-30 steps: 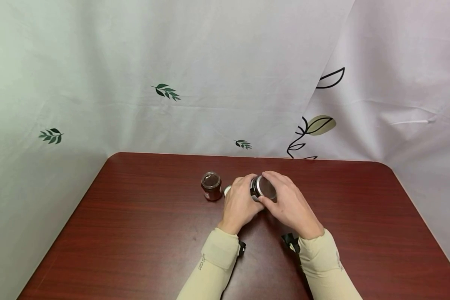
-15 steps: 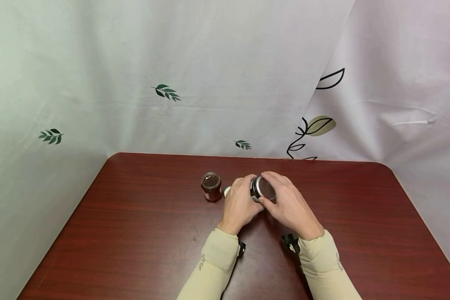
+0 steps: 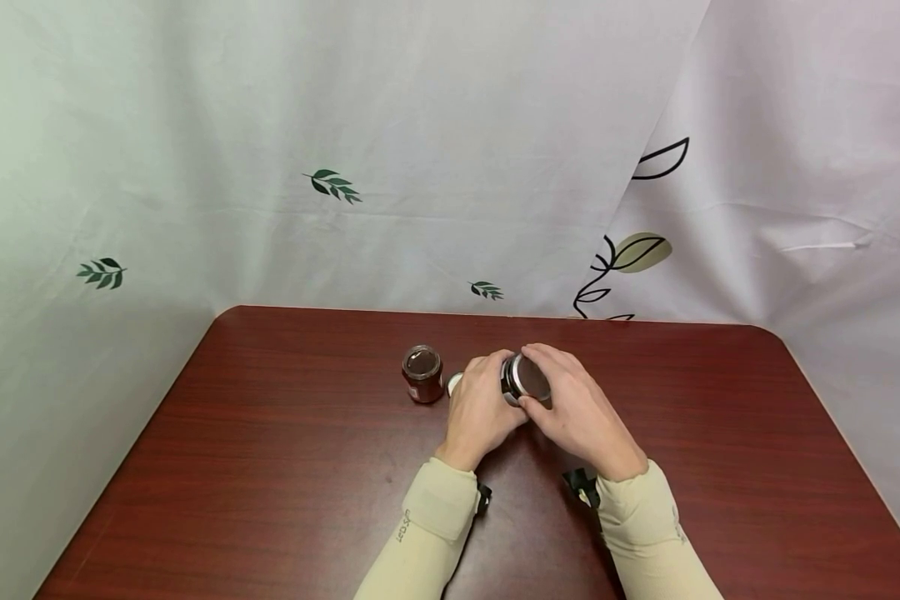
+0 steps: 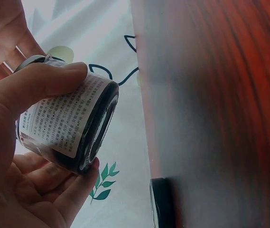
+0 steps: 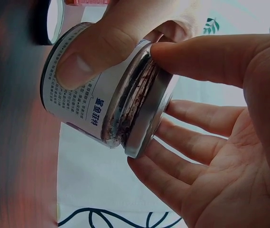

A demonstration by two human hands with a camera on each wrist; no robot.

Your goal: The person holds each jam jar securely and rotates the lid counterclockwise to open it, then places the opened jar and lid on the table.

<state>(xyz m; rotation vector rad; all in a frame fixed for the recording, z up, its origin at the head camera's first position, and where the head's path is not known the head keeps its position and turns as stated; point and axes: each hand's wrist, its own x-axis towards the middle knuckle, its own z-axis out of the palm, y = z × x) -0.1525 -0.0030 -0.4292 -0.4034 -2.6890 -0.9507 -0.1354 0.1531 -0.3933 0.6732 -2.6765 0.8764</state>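
Observation:
My left hand (image 3: 480,404) grips a glass jar (image 4: 61,116) with dark contents and a white printed label, thumb across the label and fingers underneath. The jar is tilted above the table, its base turned to the left. My right hand (image 3: 581,408) holds the jar's silver metal lid (image 5: 146,118), thumb on one side and fingertips on the other. Between lid and label runs a shiny, crinkled band (image 5: 135,97) around the neck. A second jar (image 3: 422,379), dark red-brown, stands upright left of my hands. Beside it lies a round white-faced lid (image 3: 454,382), partly hidden behind my left hand.
The reddish-brown wooden table (image 3: 270,467) has rounded far corners. A pale curtain (image 3: 420,125) with leaf prints hangs right behind its far edge. Both wrists wear dark camera mounts, one of them a black mount (image 3: 582,486) at the right sleeve.

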